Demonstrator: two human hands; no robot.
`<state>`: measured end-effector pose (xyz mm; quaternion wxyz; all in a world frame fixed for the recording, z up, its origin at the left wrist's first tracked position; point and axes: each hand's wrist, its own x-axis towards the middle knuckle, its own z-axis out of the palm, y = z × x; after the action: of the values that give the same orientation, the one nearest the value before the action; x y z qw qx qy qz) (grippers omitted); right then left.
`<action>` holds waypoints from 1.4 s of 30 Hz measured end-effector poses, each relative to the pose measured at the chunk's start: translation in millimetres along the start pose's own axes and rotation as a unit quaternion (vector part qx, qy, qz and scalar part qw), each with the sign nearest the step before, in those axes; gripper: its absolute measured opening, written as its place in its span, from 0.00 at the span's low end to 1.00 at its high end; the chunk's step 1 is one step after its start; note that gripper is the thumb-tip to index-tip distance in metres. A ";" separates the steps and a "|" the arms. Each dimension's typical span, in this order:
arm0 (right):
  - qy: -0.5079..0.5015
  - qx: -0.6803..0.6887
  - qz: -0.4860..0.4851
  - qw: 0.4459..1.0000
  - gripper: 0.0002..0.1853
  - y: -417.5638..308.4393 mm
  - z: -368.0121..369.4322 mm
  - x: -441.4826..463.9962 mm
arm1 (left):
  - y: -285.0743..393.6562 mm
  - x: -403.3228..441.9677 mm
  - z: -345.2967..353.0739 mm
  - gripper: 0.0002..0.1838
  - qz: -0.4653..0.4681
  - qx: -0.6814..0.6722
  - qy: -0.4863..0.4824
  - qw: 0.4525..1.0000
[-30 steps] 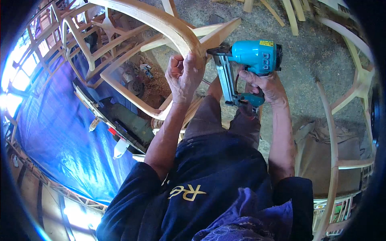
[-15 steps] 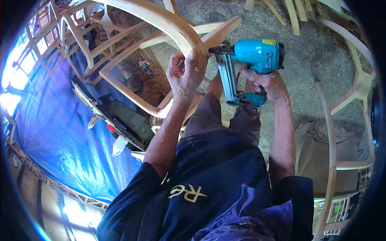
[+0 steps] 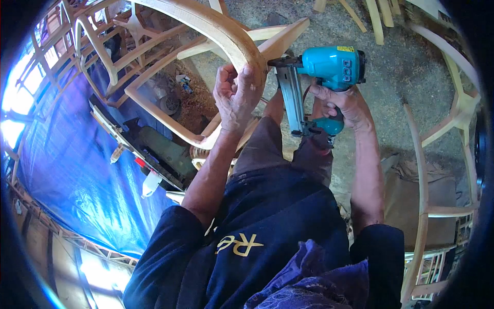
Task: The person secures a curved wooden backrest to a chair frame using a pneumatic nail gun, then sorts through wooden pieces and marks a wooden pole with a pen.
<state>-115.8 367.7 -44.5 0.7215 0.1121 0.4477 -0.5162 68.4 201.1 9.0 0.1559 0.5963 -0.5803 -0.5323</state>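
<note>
A curved wooden piece (image 3: 221,33) arches across the upper middle, part of a pale wooden frame. Its lower end is in the grip of my left hand (image 3: 237,98), thumb on the near face and fingers curled. A teal nail gun (image 3: 329,67) lies sideways just right of that end, its nose against or very close to the wood. My right hand (image 3: 342,105) is wrapped round the gun's handle, partly hidden behind it. The gun's long metal magazine (image 3: 293,100) points down toward my legs.
Wooden frames (image 3: 123,62) crowd the upper left, and another frame (image 3: 422,180) stands at the right. A blue tarp (image 3: 77,165) hangs at the left beside a dark bench-like machine (image 3: 159,149). Loose wood strips (image 3: 374,23) lie on the floor at the top.
The nail gun and my right hand have shifted slightly right, the gun's nose staying by the wood's end. My left hand keeps its grip, nearly still.
</note>
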 end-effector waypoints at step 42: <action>0.000 0.013 -0.016 1.000 0.14 1.9 16.1 -18.0 | -14.5 7.4 -2.4 0.32 0.062 0.021 -0.020 0.998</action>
<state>-106.9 370.1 -22.1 0.7114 0.1145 0.4430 -0.5335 76.2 197.7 -5.0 0.1643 0.5519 -0.6300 -0.5210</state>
